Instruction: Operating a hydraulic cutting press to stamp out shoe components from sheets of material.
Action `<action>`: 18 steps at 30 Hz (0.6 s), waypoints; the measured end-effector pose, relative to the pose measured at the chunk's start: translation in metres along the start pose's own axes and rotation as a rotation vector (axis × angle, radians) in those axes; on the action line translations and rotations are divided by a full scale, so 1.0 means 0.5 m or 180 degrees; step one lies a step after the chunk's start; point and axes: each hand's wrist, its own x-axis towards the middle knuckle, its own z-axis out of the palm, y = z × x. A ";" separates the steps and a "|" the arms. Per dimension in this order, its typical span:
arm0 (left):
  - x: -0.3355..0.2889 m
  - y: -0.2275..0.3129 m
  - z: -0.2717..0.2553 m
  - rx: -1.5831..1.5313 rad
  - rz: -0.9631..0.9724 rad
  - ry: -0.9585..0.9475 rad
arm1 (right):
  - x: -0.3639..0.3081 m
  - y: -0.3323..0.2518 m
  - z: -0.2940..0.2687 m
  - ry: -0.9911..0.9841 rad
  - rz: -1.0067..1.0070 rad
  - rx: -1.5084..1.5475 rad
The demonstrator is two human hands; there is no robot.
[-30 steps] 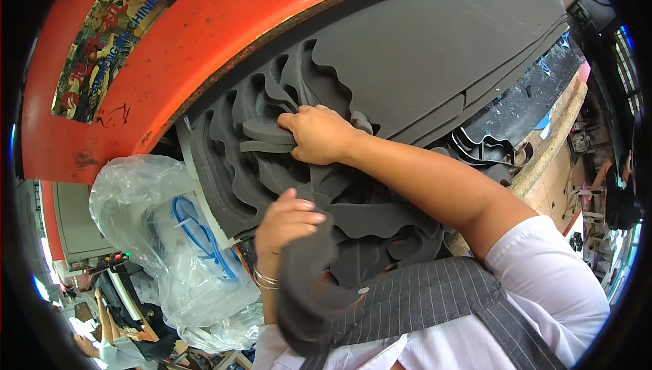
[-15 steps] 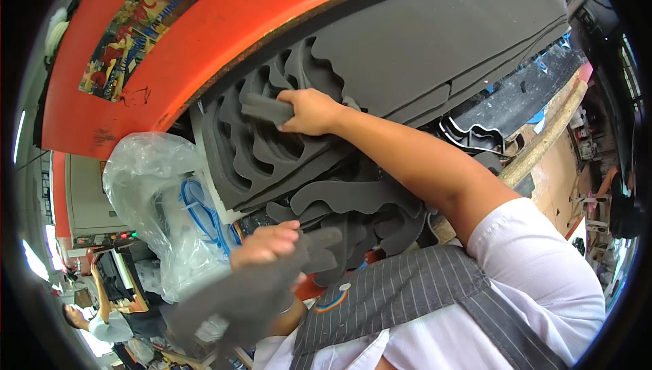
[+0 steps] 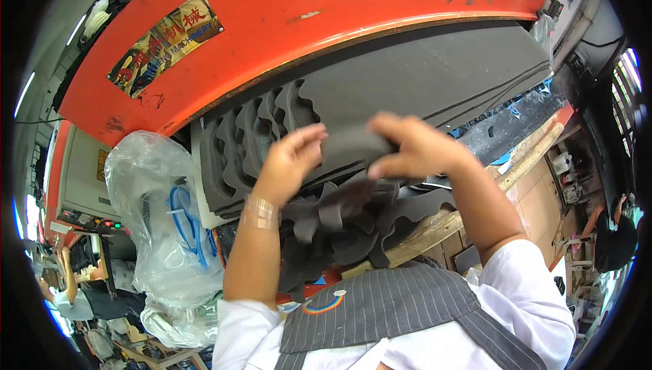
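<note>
A stack of dark grey foam sheets (image 3: 435,67) lies under the orange machine, with wavy slots cut through its left end. My left hand (image 3: 288,163) is over the front edge of the stack, fingers and thumb extended, with no piece visible in it. To its right, my right hand (image 3: 418,146) is smeared by motion, its thumb and fingers spread apart. A grey blur lies between the two hands; I cannot make out its shape. Below them, blurred foam pieces (image 3: 333,217) hang over or land on a heap of loose wavy foam strips (image 3: 414,210).
The orange machine (image 3: 272,37) spans the far side, bearing green and red buttons. A clear plastic bag (image 3: 146,186) with blue strapping (image 3: 187,217) hangs at the left. A wooden rail (image 3: 526,159) edges the right side. Another person (image 3: 85,302) is at far left.
My left hand has moved up from the lower left and no longer shows the dark foam pieces. My right hand has left the slots and moved right, without the strip visible in it. The view has shifted.
</note>
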 end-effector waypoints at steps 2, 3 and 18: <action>0.108 -0.051 -0.029 0.0475 0.0192 0.0664 | -0.029 0.022 0.069 -0.0826 0.0076 -0.0097; 0.155 -0.104 -0.076 0.1182 0.0139 0.1025 | -0.033 0.028 0.116 -0.1093 -0.0073 -0.0160; 0.358 -0.076 -0.122 0.3942 -0.1898 0.0394 | -0.126 0.030 0.244 -0.0213 -0.0563 -0.1107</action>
